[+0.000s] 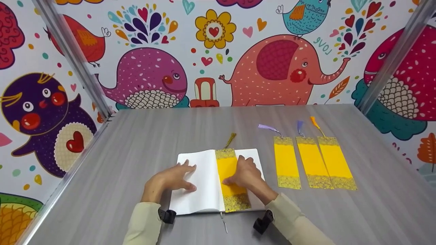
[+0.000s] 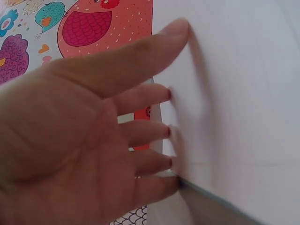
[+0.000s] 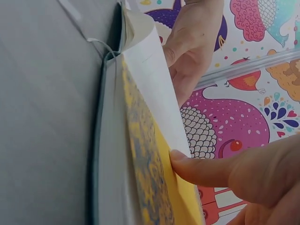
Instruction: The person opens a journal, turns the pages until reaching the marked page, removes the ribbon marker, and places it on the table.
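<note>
An open notebook [image 1: 199, 197] with blank white pages and a dark cover lies on the table. A yellow bookmark [image 1: 231, 166] with gold patterned bands at both ends lies lengthwise on its right page, beside the centre fold. The bookmark's olive-gold tassel [image 1: 231, 140] sticks out past the far edge. My left hand [image 1: 172, 177] rests its spread fingertips on the left page. My right hand [image 1: 246, 172] lies over the bookmark, its straight thumb [image 3: 201, 169] pressing on the yellow face. Its other fingers reach the bookmark's right side and are partly hidden in the right wrist view.
To the right, three more yellow bookmarks [image 1: 287, 163] lie side by side with lilac, blue-violet and orange tassels. A thin ribbon marker [image 1: 223, 223] hangs from the notebook's near edge. Cartoon-printed panels [image 1: 211, 68] with metal posts [image 1: 73, 58] enclose the grey table [image 1: 136, 136].
</note>
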Demonstrator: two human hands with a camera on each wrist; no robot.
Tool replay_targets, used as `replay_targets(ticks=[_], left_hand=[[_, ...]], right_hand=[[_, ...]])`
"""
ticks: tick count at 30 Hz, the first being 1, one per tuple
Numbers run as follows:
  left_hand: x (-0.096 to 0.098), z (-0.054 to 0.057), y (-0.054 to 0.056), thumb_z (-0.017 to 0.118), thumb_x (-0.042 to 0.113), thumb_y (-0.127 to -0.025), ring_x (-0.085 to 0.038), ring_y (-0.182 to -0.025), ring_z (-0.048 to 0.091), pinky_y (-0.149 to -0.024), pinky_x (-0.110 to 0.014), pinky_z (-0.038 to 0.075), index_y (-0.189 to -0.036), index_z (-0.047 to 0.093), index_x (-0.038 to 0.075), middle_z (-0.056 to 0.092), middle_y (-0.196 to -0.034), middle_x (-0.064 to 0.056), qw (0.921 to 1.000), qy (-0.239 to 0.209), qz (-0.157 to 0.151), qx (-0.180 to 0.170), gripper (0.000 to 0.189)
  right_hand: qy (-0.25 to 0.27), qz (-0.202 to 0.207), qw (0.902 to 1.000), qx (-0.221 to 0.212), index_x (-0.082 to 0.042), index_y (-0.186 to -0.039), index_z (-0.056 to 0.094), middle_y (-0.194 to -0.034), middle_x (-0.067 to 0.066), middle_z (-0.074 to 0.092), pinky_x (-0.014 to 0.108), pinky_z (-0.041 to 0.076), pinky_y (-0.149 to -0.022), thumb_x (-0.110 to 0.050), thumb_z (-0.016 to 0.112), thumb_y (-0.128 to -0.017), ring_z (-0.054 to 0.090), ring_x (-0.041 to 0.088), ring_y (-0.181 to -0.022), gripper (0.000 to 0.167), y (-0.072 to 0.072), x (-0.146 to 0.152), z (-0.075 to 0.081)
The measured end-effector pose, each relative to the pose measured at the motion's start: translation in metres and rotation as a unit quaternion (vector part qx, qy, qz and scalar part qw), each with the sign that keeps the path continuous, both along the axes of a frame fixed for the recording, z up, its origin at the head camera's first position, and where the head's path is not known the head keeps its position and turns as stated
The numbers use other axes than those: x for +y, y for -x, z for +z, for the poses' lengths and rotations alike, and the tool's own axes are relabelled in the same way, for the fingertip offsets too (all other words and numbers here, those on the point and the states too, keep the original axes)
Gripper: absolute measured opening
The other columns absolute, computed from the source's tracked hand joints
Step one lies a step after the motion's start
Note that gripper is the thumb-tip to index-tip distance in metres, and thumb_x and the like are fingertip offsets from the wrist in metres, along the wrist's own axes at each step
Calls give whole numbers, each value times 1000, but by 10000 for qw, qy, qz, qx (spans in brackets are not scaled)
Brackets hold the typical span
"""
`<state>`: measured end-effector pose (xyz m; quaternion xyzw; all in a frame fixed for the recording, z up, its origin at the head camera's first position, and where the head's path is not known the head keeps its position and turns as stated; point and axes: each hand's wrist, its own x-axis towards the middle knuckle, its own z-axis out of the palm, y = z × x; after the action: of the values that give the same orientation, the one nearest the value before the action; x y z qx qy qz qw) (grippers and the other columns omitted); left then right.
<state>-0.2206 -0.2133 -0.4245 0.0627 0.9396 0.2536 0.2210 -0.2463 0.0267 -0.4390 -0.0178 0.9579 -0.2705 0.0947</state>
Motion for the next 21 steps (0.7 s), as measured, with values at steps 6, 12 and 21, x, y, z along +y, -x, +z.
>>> replay_targets(ticks=[6,12,21], left_hand=[[3,1,0,75,31,-89,-44,-155,11,-124,-61,14,-154,41,15,13,-167,-24,9995,31,314,-37,75],[6,1,0,74,34,-90,-44,-155,9,-125,-59,13,-154,37,4,11,-166,-26,9995,127,289,6,80],[8,-2,2,72,37,-92,-45,-155,10,-125,-58,15,-153,33,-3,11,-165,-30,9995,313,37,68,83]], right_hand=[[311,45,9995,-53,5,-128,53,-113,21,58,45,51,-88,-28,93,-69,56,29,-92,79,6,5,-2],[720,117,9973,-73,3,-118,57,-105,16,61,40,51,-84,-21,89,-74,56,25,-89,60,8,8,-2],[1469,168,9881,-429,-1,-109,59,-99,13,63,24,50,-61,-16,68,-94,58,18,-77,23,9,20,2]])
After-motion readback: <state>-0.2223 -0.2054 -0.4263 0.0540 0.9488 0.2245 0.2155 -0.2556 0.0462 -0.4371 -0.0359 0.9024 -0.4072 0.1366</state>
